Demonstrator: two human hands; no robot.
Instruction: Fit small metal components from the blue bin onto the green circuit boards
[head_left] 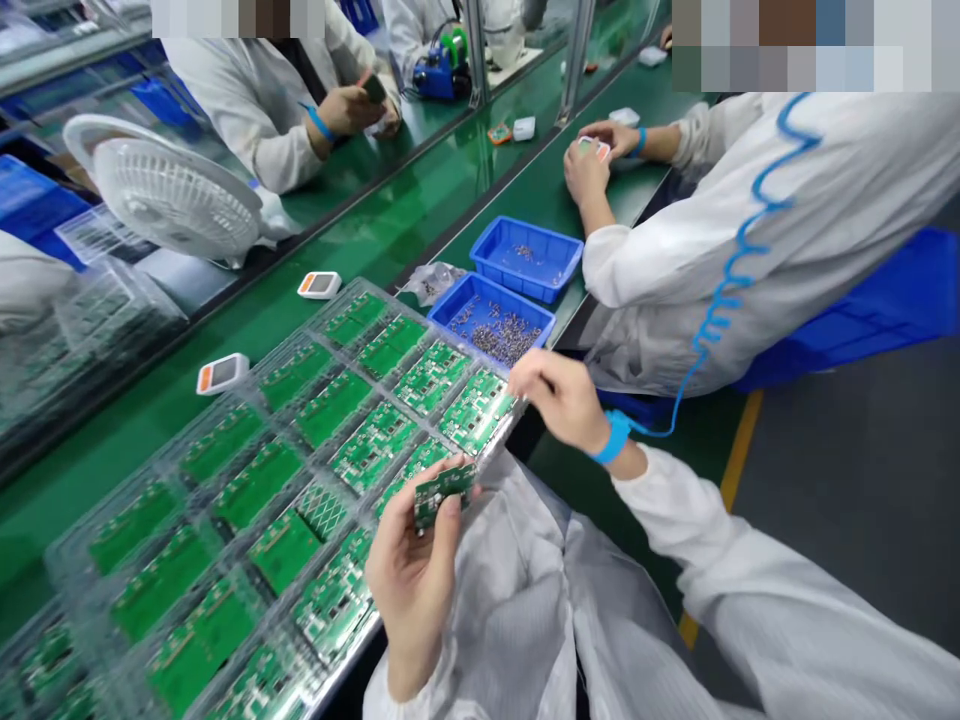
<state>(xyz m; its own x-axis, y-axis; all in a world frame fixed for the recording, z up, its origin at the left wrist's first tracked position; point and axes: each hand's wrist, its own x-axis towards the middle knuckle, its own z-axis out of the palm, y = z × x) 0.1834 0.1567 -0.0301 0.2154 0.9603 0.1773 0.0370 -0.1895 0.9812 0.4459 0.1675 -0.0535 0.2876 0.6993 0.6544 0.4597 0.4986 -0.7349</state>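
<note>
A clear plastic tray [206, 492] is holding green circuit boards [334, 408]; by its near edge, the left hand [411, 555] is grasping a flat dark-green circuit board [456, 481], best steadied by its edges. Near a blue plastic bin [454, 294], the right hand [564, 397] is hovering half-curled; cannot tell if holding anything.
</note>
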